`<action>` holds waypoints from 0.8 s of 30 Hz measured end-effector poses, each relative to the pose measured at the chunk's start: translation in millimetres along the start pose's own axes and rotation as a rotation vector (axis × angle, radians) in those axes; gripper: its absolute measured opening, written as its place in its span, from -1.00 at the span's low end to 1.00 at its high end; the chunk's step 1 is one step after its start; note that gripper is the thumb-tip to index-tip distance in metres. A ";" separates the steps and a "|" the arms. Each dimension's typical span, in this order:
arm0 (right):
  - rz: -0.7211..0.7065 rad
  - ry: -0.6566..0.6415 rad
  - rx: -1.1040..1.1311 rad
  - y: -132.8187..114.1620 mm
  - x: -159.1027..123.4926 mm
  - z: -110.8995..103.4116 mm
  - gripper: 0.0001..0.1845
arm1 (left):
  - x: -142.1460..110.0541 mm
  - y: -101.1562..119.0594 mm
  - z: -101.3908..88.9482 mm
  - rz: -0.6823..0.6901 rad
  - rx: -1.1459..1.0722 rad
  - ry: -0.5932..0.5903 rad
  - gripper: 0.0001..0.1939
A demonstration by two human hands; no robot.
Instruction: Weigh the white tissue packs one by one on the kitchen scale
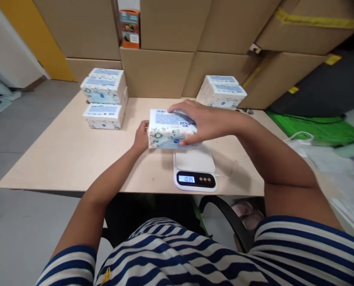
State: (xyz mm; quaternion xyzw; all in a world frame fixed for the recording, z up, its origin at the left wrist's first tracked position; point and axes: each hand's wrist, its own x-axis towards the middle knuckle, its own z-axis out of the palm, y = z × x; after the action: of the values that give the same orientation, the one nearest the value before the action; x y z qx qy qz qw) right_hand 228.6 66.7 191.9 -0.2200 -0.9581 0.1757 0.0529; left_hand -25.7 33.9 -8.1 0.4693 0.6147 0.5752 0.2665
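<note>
A white tissue pack with a blue label and flower print (168, 131) is held just above the far end of a small white digital scale (195, 172), whose display is lit. My right hand (203, 119) lies over the pack's top with fingers curled round its right side. My left hand (141, 137) presses against the pack's left end. Both hands grip the same pack.
The scale sits on a light wooden table (66, 155). Three similar packs (104, 97) are stacked at the back left, two more (221, 91) at the back right. Large cardboard boxes (156, 71) line the far edge. A green mat (314, 127) lies right.
</note>
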 end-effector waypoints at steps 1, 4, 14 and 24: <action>0.037 -0.009 -0.009 8.2 -18.9 4.7 0.21 | 1.1 -0.3 0.6 -0.001 -0.004 0.009 -0.71; 0.160 -0.055 -0.082 33.5 -58.5 23.5 0.15 | 1.9 -2.0 0.2 0.028 0.011 0.030 -0.77; 0.064 -0.024 -0.092 75.2 -78.5 51.0 0.18 | 13.9 -12.2 -16.7 0.070 -0.007 0.040 -0.71; 0.156 0.789 0.558 135.8 -68.4 77.2 -0.05 | 16.9 -2.7 -15.9 0.026 -0.087 0.087 -0.75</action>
State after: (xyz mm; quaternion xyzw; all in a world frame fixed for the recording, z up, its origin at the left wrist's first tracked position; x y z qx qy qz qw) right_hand 330.9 126.7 69.4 -0.3185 -0.7621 0.3323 0.4554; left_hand -47.3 41.8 -4.0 0.4398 0.5940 0.6247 0.2519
